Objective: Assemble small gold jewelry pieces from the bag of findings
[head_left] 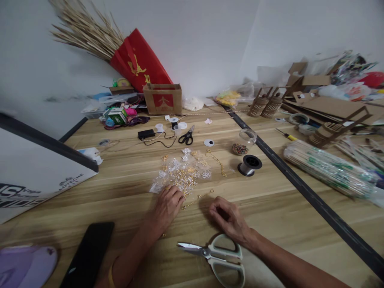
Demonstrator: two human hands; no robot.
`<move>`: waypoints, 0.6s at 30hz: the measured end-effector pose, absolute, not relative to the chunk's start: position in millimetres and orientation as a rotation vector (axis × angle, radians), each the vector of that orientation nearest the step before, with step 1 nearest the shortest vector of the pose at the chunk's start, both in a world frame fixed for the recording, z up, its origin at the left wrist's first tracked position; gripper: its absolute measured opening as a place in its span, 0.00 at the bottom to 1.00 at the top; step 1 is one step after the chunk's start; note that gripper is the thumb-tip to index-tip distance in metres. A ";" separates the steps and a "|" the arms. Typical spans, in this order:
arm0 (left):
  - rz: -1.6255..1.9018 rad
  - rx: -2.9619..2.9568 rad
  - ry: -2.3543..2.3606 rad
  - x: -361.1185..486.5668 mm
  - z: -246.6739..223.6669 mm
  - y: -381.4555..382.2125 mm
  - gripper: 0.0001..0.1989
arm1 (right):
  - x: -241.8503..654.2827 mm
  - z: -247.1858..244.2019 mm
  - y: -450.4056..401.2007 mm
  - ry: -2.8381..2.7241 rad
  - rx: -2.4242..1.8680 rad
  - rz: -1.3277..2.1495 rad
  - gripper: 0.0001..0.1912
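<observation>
My left hand (169,202) rests on the wooden table at the near edge of a pile of small gold and clear jewelry findings (184,176). Its fingers are bent together and pointed down; whatever lies under the fingertips is hidden. A thin gold chain (199,197) runs from beside those fingertips up to the right, ending in a ring. To the right of it, my right hand (226,216) lies on its side, fingers curled in toward the thumb, with nothing visible in them. White-handled scissors (207,252) lie below, blades pointing left, handle close to my right wrist.
Beyond the pile lie another gold chain (218,162), a wire spool (250,165), a jar of beads (241,148) and black scissors (187,137). A black phone (90,254) is at near left. Wrapped sticks (327,168) lie right, past a dark strip (288,176).
</observation>
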State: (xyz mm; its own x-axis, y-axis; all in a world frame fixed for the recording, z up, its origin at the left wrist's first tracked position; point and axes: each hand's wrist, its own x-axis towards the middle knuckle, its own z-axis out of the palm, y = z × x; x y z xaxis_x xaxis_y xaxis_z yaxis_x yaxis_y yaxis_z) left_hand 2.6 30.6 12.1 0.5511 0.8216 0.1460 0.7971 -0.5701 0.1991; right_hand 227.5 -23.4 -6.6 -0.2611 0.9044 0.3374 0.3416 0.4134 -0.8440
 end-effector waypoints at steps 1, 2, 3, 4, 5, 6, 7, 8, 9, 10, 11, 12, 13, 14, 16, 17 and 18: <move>0.347 2.662 1.397 2.5 12.2 30.4 0.07 | 227.5 -6.6 -23.4 -1.806 -1.074 0.820 0.08; 0.360 2.655 1.396 2.2 11.9 30.3 0.07 | 227.6 -6.7 -23.4 -1.809 -1.072 0.821 0.07; 0.373 2.651 1.397 1.8 11.4 30.4 0.07 | 227.7 -7.1 -23.4 -1.813 -1.071 0.822 0.07; 0.383 2.653 1.398 1.3 10.7 30.5 0.08 | 228.0 -7.6 -23.3 -1.816 -1.069 0.821 0.07; 0.391 2.661 1.395 0.6 9.9 30.8 0.08 | 228.2 -8.2 -23.2 -1.821 -1.067 0.820 0.07; 0.397 2.672 1.396 -0.2 9.0 31.1 0.08 | 228.5 -8.7 -23.2 -1.823 -1.067 0.817 0.07; 0.400 2.685 1.397 -1.0 8.2 31.5 0.08 | 228.7 -9.2 -23.1 -1.825 -1.069 0.813 0.07; 0.400 2.695 1.402 -1.8 7.4 32.0 0.08 | 228.8 -9.4 -23.1 -1.826 -1.069 0.811 0.07; 0.402 2.701 1.408 -2.5 6.7 32.4 0.08 | 228.8 -9.5 -23.2 -1.827 -1.070 0.810 0.07; 0.403 2.702 1.416 -3.2 6.1 32.9 0.08 | 228.8 -9.2 -23.3 -1.828 -1.072 0.811 0.07; 0.399 2.699 1.423 -3.8 5.6 33.3 0.08 | 228.7 -8.8 -23.3 -1.828 -1.074 0.813 0.07; 0.395 2.697 1.428 -4.2 5.1 33.6 0.09 | 228.6 -8.2 -23.4 -1.827 -1.075 0.815 0.07; 0.394 2.697 1.428 -4.6 4.6 34.0 0.09 | 228.4 -7.6 -23.4 -1.828 -1.074 0.816 0.07; 0.397 2.699 1.429 -5.0 4.2 34.3 0.09 | 228.3 -7.1 -23.3 -1.827 -1.072 0.814 0.07; 0.412 2.700 1.430 -5.7 3.3 34.9 0.10 | 228.2 -6.4 -23.2 -1.825 -1.064 0.808 0.07; 0.423 2.696 1.430 -6.1 2.9 35.1 0.10 | 228.2 -6.4 -23.1 -1.824 -1.060 0.806 0.06; 0.434 2.689 1.430 -6.5 2.7 35.4 0.10 | 228.3 -6.5 -23.0 -1.825 -1.056 0.805 0.06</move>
State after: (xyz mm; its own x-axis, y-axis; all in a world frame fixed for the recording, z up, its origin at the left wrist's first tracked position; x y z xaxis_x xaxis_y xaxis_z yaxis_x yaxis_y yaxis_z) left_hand -6.5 35.4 2.7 0.5283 0.8210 0.2165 0.8027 -0.5661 0.1878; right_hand 228.3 -23.0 -6.5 -0.2761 0.8939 0.3531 0.3423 0.4348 -0.8329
